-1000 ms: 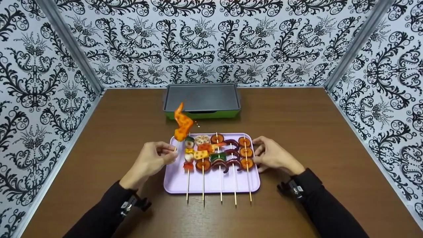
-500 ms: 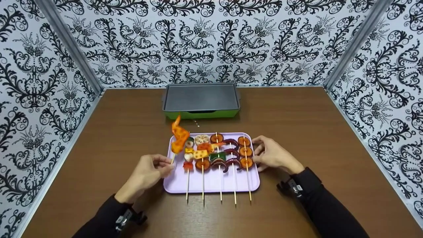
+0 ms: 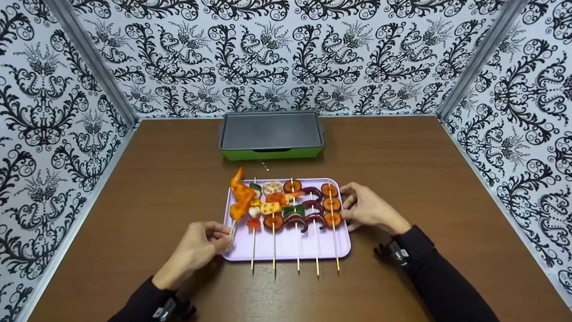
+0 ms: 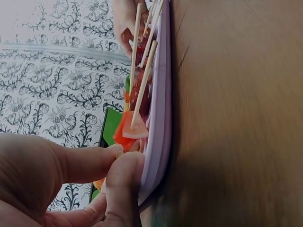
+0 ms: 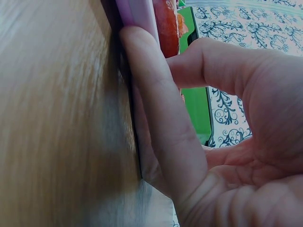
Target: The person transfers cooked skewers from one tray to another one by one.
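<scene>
My left hand (image 3: 201, 243) pinches the stick of a chicken wing skewer (image 3: 241, 199) between thumb and fingertips. The orange wing leans over the left side of a light purple tray (image 3: 286, 246), its tip past the back rim. In the left wrist view the pinching fingertips (image 4: 118, 165) are right at the tray wall, and the stick is mostly hidden. My right hand (image 3: 368, 208) holds the tray's right edge, with a finger (image 5: 142, 52) along the outer wall. Several skewers lie side by side on the tray, including a mushroom skewer (image 3: 331, 205) and a tentacle skewer (image 3: 313, 206).
Behind the tray stands a green grill box (image 3: 272, 154) with a dark flat plate (image 3: 270, 129) on top. Stick ends overhang the tray's front rim. Patterned walls (image 3: 277, 58) enclose the brown table (image 3: 389, 147) at the back and sides.
My left hand has come down and toward me, lowering the chicken wing skewer from in front of the grill to over the tray's left side. The right hand stays at the tray edge.
</scene>
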Motion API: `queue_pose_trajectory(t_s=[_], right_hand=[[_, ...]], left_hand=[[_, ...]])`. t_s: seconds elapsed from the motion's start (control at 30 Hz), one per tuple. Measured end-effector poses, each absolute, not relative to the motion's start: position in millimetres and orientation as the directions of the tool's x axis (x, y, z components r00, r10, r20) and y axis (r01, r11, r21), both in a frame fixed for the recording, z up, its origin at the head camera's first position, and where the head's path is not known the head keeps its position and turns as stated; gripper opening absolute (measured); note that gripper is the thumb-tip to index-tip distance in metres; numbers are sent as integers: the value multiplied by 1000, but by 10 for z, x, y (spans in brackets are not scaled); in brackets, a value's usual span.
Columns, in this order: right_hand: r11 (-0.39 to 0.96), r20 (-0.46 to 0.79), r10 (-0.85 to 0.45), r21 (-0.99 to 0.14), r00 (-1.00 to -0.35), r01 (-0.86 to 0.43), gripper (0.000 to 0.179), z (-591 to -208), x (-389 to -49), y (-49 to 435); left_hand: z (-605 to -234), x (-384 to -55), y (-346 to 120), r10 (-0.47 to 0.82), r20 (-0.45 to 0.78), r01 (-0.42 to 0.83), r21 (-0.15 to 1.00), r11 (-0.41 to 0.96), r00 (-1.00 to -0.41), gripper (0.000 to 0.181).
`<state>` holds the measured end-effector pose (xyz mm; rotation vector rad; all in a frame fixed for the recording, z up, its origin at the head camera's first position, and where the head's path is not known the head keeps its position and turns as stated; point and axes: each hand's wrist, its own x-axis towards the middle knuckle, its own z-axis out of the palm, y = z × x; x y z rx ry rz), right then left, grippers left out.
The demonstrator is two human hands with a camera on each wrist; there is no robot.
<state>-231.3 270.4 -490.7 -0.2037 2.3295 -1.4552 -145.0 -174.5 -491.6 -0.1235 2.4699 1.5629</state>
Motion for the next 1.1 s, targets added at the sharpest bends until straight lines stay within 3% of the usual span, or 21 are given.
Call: queue_pose_trajectory(t_s=[0.23,0.6,1.1], right_hand=[[449,-243,-323,-890,-915,78,75,-4909,-2317,2698],[463,-230,-326,-885,-917,58,73,-4931,-2328,2717],[456,-233,-315,-887,-920,69,74,-4940,-2324,2717]], left_hand=[[-4888,-1367,-1783,49,-245,-201,878,434,-968,16],[-4886,-1287,-1881,176,-292,-228,921,316,-940,22],[-4866,-1239,-1802,128,-312,-230,871,434,-941,21]])
